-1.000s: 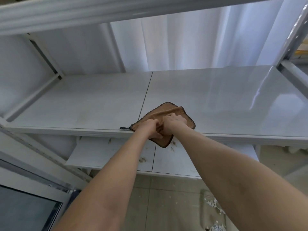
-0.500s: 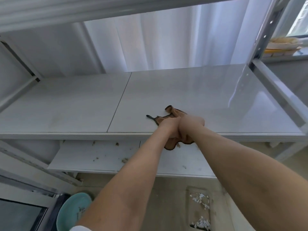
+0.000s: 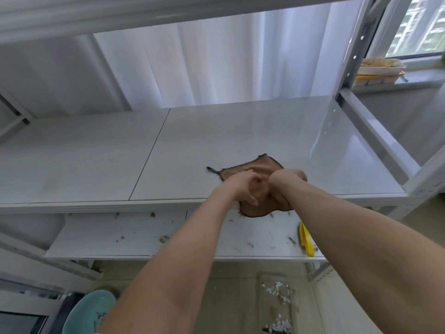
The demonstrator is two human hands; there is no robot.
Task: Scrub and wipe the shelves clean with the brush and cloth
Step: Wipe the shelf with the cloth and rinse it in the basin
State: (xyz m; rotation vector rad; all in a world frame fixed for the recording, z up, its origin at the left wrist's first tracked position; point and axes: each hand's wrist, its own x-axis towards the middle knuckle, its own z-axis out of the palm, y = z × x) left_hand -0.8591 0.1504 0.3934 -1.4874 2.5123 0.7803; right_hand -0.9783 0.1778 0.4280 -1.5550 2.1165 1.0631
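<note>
Your left hand (image 3: pixel 245 186) and right hand (image 3: pixel 286 183), touching side by side, both grip the bunched brown cloth (image 3: pixel 252 168), soft with dark-stitched edge and corner loop, draped over the glossy white shelf (image 3: pixel 240 131) front edge.

Brown cloth (image 3: pixel 252 171), white shelf (image 3: pixel 240 131)

Both arms outstretched; left hand (image 3: pixel 243 186), right hand (image 3: pixel 285 186) touching, fingers (image 3: pixel 251 201) curled.
</note>
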